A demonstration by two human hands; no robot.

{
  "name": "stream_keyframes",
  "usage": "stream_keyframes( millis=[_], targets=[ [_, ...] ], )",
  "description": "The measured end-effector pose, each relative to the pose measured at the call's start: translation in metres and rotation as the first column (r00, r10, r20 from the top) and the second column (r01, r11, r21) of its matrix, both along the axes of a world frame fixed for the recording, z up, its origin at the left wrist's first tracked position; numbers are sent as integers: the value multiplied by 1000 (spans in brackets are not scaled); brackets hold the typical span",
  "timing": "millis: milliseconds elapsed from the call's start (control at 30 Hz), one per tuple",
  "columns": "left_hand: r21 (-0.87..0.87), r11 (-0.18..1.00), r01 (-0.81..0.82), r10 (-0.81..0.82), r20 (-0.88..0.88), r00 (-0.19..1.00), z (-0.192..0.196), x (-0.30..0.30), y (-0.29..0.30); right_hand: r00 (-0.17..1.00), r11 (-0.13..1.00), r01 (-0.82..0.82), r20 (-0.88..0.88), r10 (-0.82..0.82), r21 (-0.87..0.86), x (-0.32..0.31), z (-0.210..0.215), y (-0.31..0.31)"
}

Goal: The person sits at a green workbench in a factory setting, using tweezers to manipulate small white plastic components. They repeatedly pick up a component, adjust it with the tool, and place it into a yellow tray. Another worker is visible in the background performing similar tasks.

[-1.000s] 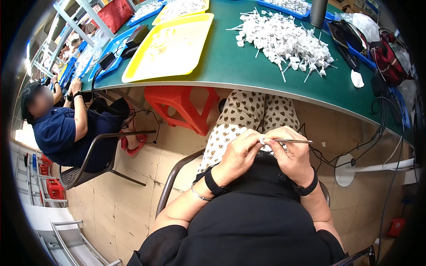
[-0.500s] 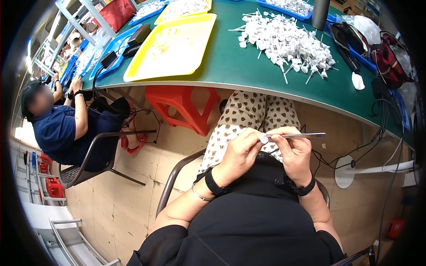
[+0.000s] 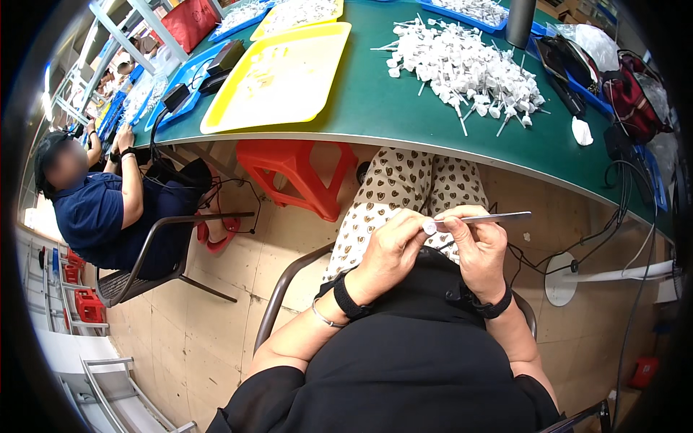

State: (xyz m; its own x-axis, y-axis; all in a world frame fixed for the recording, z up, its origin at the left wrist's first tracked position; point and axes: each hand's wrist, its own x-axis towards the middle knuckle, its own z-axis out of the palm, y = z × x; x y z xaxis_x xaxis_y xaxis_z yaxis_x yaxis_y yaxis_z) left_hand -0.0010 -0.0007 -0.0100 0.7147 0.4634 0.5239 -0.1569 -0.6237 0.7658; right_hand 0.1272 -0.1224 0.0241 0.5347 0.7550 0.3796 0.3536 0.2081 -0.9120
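Observation:
Over my lap, my left hand (image 3: 393, 249) is closed, pinching a small white round-ended piece (image 3: 429, 227) between thumb and fingertips. Close against it, my right hand (image 3: 478, 249) grips a slim flat metal tool (image 3: 509, 216), whose tail sticks out to the right. The tool's tip meets the white piece or lies just beside it; my fingers hide the exact contact. On the green table (image 3: 361, 108) ahead lies a heap of small white parts with thin stems (image 3: 469, 68).
A yellow tray (image 3: 296, 79) with small bits in it lies left of the heap, near blue trays. Bags (image 3: 635, 101) and cables crowd the table's right end. A red stool (image 3: 296, 169) stands under the table. Another person (image 3: 101, 195) sits at the left.
The metal tool's tail has tipped up slightly and shows a broader face. The white piece has turned a little in my left fingers; both hands stay nearly in place.

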Motion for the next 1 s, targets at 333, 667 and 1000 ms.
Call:
stream_keyframes(
  millis=[333,667,1000],
  targets=[
    [-7,1000,-20,20,27,999,-1,1,0,999,999,26,29,-27,47,-2,2,4],
    [-22,1000,-2,3,16,1000,-1,0,-1,999,999,17,-37,-16,35,-3,-1,1],
    [-65,998,-1,3,31,1000,-1,0,-3,995,997,24,96,-31,79,-1,-3,3]
  ],
)
